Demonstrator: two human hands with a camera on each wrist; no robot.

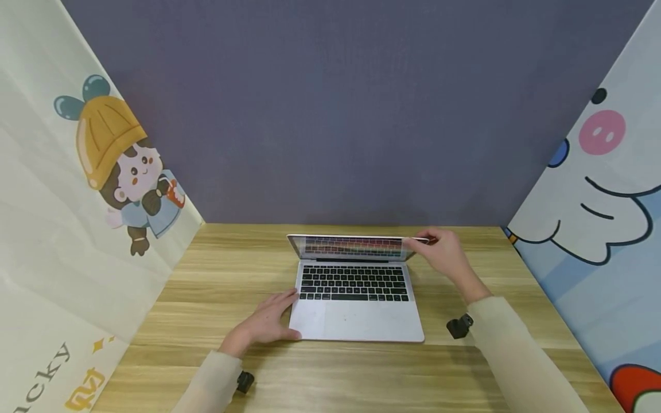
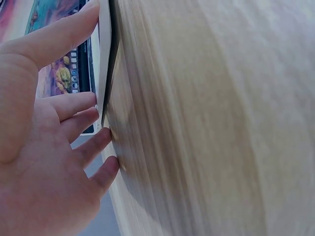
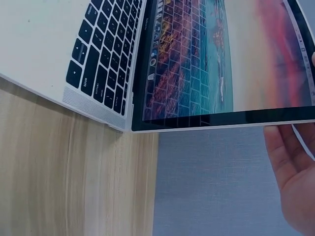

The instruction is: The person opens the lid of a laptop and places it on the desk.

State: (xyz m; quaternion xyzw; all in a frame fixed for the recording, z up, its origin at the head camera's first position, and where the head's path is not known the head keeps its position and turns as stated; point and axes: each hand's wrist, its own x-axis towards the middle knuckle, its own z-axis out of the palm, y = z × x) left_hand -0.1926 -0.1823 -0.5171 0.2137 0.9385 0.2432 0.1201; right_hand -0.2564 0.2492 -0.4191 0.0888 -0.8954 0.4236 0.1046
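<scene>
A silver laptop with black keys sits on the wooden table, its screen tipped forward over the keyboard. My right hand pinches the screen's upper right corner between thumb and fingers. In the right wrist view, the lit screen shows a colourful picture that mirrors the keys, and fingers lie behind its edge. At the laptop's left side rests my left hand, fingers extended along the base's edge and thumb by the front corner. The left wrist view shows its fingertips against that thin edge.
The wooden table reaches back to a dark blue-grey wall panel. White printed sheets with cartoon figures hang on the left and right. Small black cameras are worn at both wrists.
</scene>
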